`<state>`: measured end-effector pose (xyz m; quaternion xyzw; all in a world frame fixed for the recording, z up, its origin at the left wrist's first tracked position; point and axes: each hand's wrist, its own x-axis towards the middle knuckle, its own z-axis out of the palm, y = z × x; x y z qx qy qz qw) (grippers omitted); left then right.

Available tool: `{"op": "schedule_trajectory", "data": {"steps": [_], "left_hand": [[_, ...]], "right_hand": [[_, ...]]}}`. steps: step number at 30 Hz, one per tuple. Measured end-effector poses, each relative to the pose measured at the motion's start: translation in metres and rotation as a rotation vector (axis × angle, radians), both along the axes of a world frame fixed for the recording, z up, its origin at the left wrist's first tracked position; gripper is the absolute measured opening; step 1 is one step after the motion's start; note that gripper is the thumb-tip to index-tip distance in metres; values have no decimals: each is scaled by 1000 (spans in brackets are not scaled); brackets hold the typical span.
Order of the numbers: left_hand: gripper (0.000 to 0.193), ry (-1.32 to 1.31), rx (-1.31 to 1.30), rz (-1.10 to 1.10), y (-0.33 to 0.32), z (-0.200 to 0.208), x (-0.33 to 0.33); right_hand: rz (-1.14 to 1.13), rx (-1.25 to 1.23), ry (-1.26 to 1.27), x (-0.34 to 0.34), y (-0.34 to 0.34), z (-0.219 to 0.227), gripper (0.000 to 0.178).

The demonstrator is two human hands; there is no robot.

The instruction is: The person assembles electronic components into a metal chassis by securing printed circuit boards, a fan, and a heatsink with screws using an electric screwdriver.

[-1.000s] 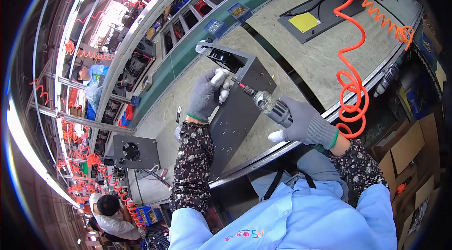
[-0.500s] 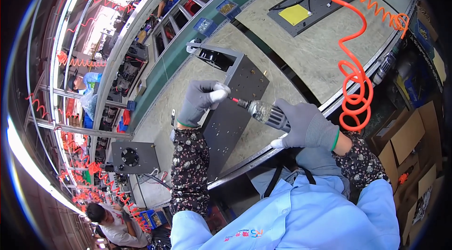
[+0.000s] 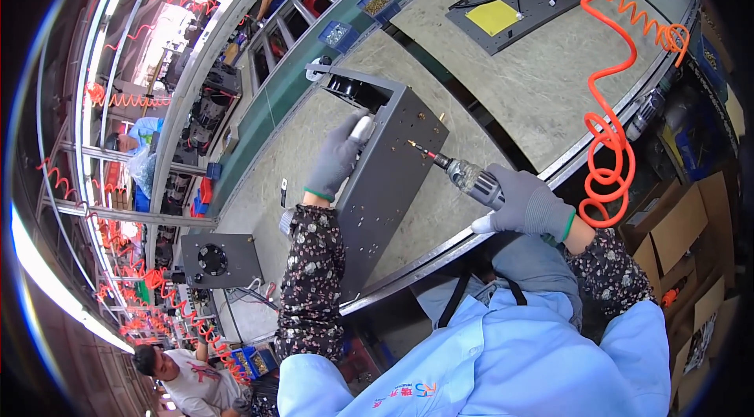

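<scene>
A dark grey metal casing (image 3: 382, 195) with many small holes stands at a slant on the worktop. My left hand (image 3: 338, 158), in a grey glove with white fingertips, grips its left upper edge; some fingers are hidden behind the panel. In my gloved right hand (image 3: 528, 203) is a power screwdriver (image 3: 475, 181) with a clear barrel and a red-collared bit. The bit points up and left at the holed panel, and a small brass-coloured screw seems to sit at its tip. Whether that tip touches the panel I cannot tell. A black fan (image 3: 345, 89) shows inside the casing's far end.
Orange coiled hose (image 3: 609, 134) hangs right of my right hand. Blue bins of small parts (image 3: 378, 5) line the far edge. Another grey panel (image 3: 503, 16) lies at the back right, a fan-fitted panel (image 3: 224, 261) at left. Cardboard boxes (image 3: 679, 221) stand right; co-workers (image 3: 184, 378) are at left.
My left hand has left the screwdriver's bit and taken hold of the casing's edge. The screwdriver has moved slightly right, its bit now over the holed panel.
</scene>
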<state>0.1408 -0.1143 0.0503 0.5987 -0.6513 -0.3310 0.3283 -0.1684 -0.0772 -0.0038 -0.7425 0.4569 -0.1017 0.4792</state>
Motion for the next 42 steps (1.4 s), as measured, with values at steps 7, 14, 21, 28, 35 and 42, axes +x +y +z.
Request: {"op": "schedule_trajectory", "data": {"steps": [7, 14, 21, 28, 35, 42], "left_hand": [[50, -6, 182, -21, 0, -4, -5], [52, 9, 202, 0, 0, 0, -9], [59, 77, 223, 57, 1, 4, -20], [55, 32, 246, 99, -4, -7, -16], [56, 19, 271, 71, -5, -2, -18], [57, 75, 255, 75, -5, -21, -11]], "right_hand": [[42, -5, 62, 2, -7, -8, 76], [65, 25, 122, 2, -11, 2, 76], [143, -45, 249, 5, -16, 12, 70], [103, -21, 214, 8, -20, 4, 68], [60, -31, 173, 10, -20, 2, 69], [22, -106, 229, -10, -19, -1, 76]]}}
